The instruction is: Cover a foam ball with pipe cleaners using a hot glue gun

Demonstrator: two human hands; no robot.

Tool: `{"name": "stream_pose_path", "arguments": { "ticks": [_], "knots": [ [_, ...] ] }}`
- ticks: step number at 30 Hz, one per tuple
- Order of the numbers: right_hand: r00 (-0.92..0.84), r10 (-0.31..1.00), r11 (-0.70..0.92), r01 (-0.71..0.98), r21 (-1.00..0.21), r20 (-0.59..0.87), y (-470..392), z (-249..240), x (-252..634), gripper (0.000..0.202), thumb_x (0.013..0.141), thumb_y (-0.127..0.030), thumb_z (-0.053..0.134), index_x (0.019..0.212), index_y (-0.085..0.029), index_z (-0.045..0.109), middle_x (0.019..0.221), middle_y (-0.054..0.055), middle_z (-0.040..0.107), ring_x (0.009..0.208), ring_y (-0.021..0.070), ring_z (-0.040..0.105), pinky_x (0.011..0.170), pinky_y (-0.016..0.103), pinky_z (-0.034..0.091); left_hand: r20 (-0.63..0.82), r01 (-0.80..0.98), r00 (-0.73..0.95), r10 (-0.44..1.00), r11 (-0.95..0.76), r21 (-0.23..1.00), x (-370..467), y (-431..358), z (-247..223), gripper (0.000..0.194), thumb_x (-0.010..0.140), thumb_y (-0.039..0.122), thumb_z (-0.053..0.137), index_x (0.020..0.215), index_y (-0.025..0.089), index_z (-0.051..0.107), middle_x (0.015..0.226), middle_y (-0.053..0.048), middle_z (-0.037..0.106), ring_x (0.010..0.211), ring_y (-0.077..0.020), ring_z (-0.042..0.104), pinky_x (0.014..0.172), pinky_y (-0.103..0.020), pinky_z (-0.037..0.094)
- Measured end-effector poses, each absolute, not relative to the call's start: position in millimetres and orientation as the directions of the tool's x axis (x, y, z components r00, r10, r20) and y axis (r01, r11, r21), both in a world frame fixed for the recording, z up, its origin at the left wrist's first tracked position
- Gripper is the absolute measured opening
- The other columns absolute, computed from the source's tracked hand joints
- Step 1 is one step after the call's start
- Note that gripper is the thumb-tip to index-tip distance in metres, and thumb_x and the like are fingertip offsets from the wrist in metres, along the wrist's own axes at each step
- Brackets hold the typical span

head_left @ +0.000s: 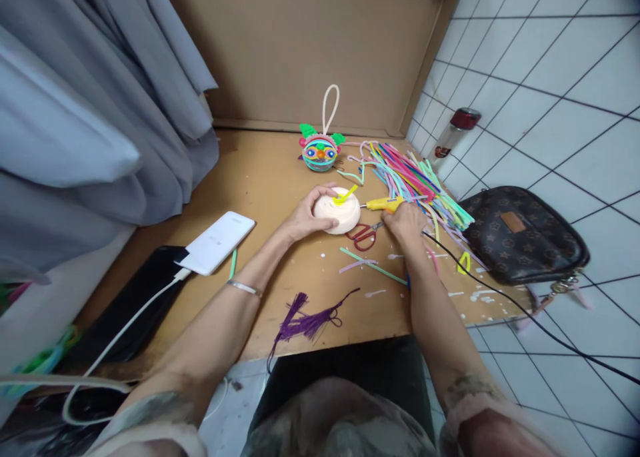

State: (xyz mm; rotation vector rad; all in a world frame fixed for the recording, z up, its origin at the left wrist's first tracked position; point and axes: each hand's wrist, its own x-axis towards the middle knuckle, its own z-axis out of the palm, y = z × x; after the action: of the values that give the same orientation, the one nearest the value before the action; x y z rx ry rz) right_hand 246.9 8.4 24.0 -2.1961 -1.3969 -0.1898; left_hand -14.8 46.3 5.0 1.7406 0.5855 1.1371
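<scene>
My left hand [313,212] is wrapped round the side of a cream, round, ball-like piece [336,218] that looks wound in layers. A bright yellow strip [345,196] lies on top of it, one end sticking up. In my right hand [406,222] is a yellow hot glue gun [384,204], its nozzle pointing left at the ball's side; I cannot tell whether it touches. Red-handled scissors [365,236] lie between my hands, partly under the ball. Behind stands a finished-looking colourful animal-head ornament [320,154] with green ears and a white loop.
Many coloured pipe cleaners [407,177] are heaped at the back right. Right of them sit a brown patterned bag [523,234] and a red-capped bottle [455,134]. A purple tassel [305,324] lies near the front edge. A white power bank [220,240] with a cable is left. The glue gun's black cord [500,297] trails right.
</scene>
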Motion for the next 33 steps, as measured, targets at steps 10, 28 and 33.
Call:
{"name": "stream_pose_path", "arguments": {
  "ticks": [10, 28, 33],
  "knots": [
    [0.023, 0.862, 0.446, 0.441, -0.779, 0.507, -5, 58, 212, 0.046, 0.082, -0.061, 0.072, 0.102, -0.021, 0.078, 0.09, 0.005, 0.076, 0.077, 0.0181, 0.064, 0.074, 0.035, 0.054, 0.424, -0.08, 0.473, 0.772, -0.442, 0.893, -15, 42, 13, 0.066, 0.059, 0.041, 0.093, 0.117, 0.022, 0.069, 0.162, -0.018, 0.049, 0.152, -0.0403, 0.048, 0.128, -0.06, 0.033],
    [0.043, 0.864, 0.456, 0.352, -0.817, 0.501, -9, 47, 183, 0.036, 0.089, -0.056, 0.067, 0.078, -0.021, 0.067, 0.076, 0.0, 0.065, 0.069, 0.0141, 0.057, 0.066, 0.029, 0.047, 0.436, -0.094, 0.53, 0.727, -0.461, 0.882, -16, 40, 13, 0.059, 0.064, 0.038, 0.087, 0.118, 0.023, 0.067, 0.163, -0.015, 0.049, 0.154, -0.0394, 0.046, 0.129, -0.056, 0.034],
    [0.0, 0.826, 0.477, 0.533, -0.699, 0.564, -13, 50, 181, 0.021, 0.095, -0.036, 0.06, 0.081, -0.022, 0.064, 0.076, -0.001, 0.061, 0.071, 0.0148, 0.055, 0.069, 0.029, 0.043, 0.44, -0.12, 0.536, 0.72, -0.451, 0.884, -16, 42, 10, 0.058, 0.066, 0.042, 0.085, 0.118, 0.024, 0.067, 0.161, -0.013, 0.05, 0.154, -0.0394, 0.044, 0.129, -0.056, 0.034]
  ]
}}
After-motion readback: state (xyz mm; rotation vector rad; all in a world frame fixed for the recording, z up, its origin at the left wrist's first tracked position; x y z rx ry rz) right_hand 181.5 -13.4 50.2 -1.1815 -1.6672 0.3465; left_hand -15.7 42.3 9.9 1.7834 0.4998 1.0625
